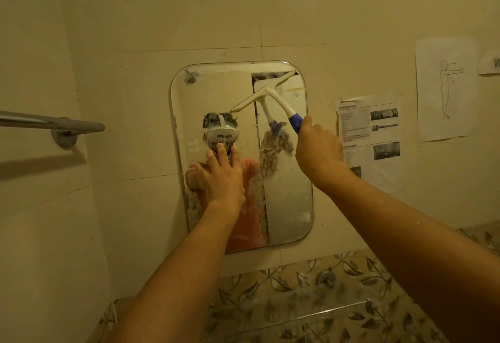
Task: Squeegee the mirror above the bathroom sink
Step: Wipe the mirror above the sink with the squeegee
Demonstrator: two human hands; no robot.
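While the right hand (319, 150) curls its fingers tightly round the blue grip of the squeegee (273, 96), the white neck runs up and to the left from those fingers to the blade. The blade lies slanted on the mirror (286, 202), near the top right corner. Its upper end is by the top edge, well above the right fingers, and its lower end is toward the middle of the glass.

The left hand (221, 177) lies flat against the mirror. Its fingers (221, 153) are straight, a little apart and pointing up, with the tips below and left of the blade's lower end. Spots and streaks cover the glass beside and below these fingers.

Well to the left of the left fingers, a towel bar (54, 122) juts from the wall. Just right of the right fingers hangs a printed sheet (370, 131), and farther right a drawing (445, 88) of a standing figure. Far below both sets of fingers, under the forearms, run leaf tiles (284, 288) with a metal knob (326, 277) and the edge of a glass shelf (297, 318).
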